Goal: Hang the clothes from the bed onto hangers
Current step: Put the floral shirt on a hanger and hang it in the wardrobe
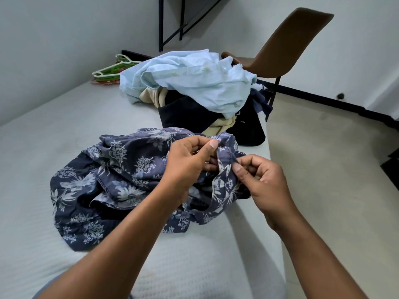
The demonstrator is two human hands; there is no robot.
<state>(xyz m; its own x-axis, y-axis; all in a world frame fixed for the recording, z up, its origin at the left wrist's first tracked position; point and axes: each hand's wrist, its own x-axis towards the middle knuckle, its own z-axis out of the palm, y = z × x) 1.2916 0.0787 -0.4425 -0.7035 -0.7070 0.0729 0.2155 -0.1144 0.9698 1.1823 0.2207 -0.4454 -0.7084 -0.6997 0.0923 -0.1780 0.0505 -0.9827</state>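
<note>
A navy floral shirt [112,175] lies crumpled on the bed [54,130] in front of me. My left hand [187,160] pinches the shirt's front edge near the collar between thumb and fingers. Just to its right, my right hand [261,178] pinches the same strip of fabric lower down. Behind them sits a pile of clothes [207,108] topped by a light blue shirt [194,78], with dark and beige garments beneath. Several plastic hangers [110,71], cream, green and pink, lie stacked at the bed's far end.
A brown chair [278,46] stands beside the bed's far right corner. The beige floor [328,169] runs along the bed's right side. A black metal frame [172,20] leans on the wall behind.
</note>
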